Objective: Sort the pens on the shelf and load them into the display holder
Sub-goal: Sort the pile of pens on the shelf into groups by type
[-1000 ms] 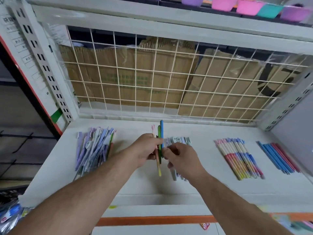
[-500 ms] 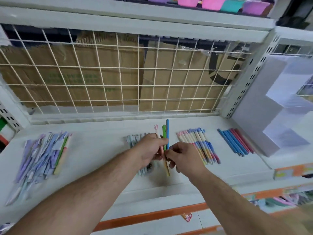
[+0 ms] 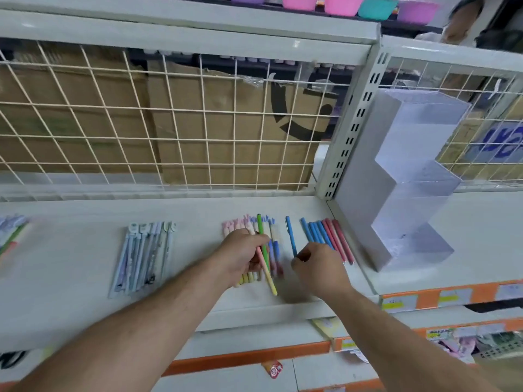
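Pulled from the bundle, a slim blue pen [image 3: 291, 236] is pinched in the right hand [image 3: 318, 268], left of the stepped, translucent display holder [image 3: 365, 193]; farther left, the left hand [image 3: 242, 257] grips a green pen [image 3: 260, 226] and a pink-and-yellow pen [image 3: 268, 275].

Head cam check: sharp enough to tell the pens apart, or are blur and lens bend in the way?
Head view: centre fairly sharp, so the green pen in the left hand and the blue pen pinched by the right hand read clearly; packets at far left are smeared; the wide lens bows the wire grid; lighting even, no strong glare.
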Demonstrator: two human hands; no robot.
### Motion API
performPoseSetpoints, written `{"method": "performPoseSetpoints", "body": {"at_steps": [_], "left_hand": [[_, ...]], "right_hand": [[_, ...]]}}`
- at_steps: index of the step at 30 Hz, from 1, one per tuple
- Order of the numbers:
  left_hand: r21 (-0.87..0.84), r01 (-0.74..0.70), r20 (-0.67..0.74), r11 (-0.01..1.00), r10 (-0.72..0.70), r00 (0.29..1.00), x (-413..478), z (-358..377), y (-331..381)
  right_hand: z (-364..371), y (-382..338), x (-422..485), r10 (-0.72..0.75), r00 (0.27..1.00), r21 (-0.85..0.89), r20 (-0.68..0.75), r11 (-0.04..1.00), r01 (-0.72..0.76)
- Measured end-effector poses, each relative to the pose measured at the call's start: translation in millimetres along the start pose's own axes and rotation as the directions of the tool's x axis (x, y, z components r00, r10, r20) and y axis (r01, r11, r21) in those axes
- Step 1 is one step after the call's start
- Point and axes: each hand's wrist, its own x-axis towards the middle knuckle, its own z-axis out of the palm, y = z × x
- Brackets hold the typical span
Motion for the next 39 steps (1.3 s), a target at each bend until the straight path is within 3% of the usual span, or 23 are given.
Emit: {"method": "performPoseSetpoints", "body": {"at_steps": [11, 18, 20, 22, 25, 27, 31, 34, 36, 39], "left_hand": [[-0.016, -0.005, -0.040, 1.000, 0.005, 0.999, 9.2, 12.9, 3.1], [-0.035, 0.000, 0.022, 0.999, 0.001, 1.000, 15.6, 12.4, 8.5], [-0.043, -0.005, 0.043, 0.999, 0.007, 0.999, 16.2, 11.0, 9.6], [-0.051, -0.008, 0.067, 0.999, 0.011, 0.998, 17.1, 8.9, 9.6], [-0.066, -0.009, 0.122, 0.998, 0.017, 0.992, 17.7, 6.9, 8.1], [-0.070, -0.008, 0.162, 0.998, 0.019, 0.987, 17.8, 6.9, 6.5], [-0.065, -0.012, 0.179, 0.998, 0.023, 0.984, 18.8, 7.6, 5.3], [-0.065, 0.001, 0.149, 0.998, 0.009, 0.989, 19.1, 6.8, 4.6], [-0.065, 0.012, 0.134, 0.998, -0.003, 0.991, 18.9, 4.5, 4.4], [-0.066, 0.019, 0.121, 0.998, -0.011, 0.993, 18.2, -1.0, 5.1]], "right_hand": [[1.0, 27.0, 26.6, -0.215, 0.977, -0.390, -0.002, 0.899, 0.197], [-4.7, 22.6, 28.8, -0.161, 0.987, -0.492, -0.009, 0.860, 0.135], [-6.2, 14.4, 25.7, -0.145, 0.989, -0.325, -0.040, 0.937, 0.125], [-7.1, 1.2, 19.2, -0.140, 0.990, -0.002, -0.019, 0.990, 0.140], [-10.0, -19.0, 3.1, -0.110, 0.976, 0.490, 0.188, 0.871, 0.004], [-12.2, -26.6, -5.1, -0.116, 0.957, 0.604, 0.267, 0.794, -0.072], [-11.9, -26.6, -7.4, -0.079, 0.966, 0.642, 0.247, 0.760, -0.102], [-7.6, -19.5, 1.3, 0.003, 0.990, 0.527, 0.140, 0.846, -0.077], [-4.5, -11.9, 10.5, 0.033, 0.999, 0.276, 0.011, 0.960, -0.035], [-2.8, -0.7, 20.8, 0.003, 0.998, -0.062, -0.067, 0.998, -0.007]]}}
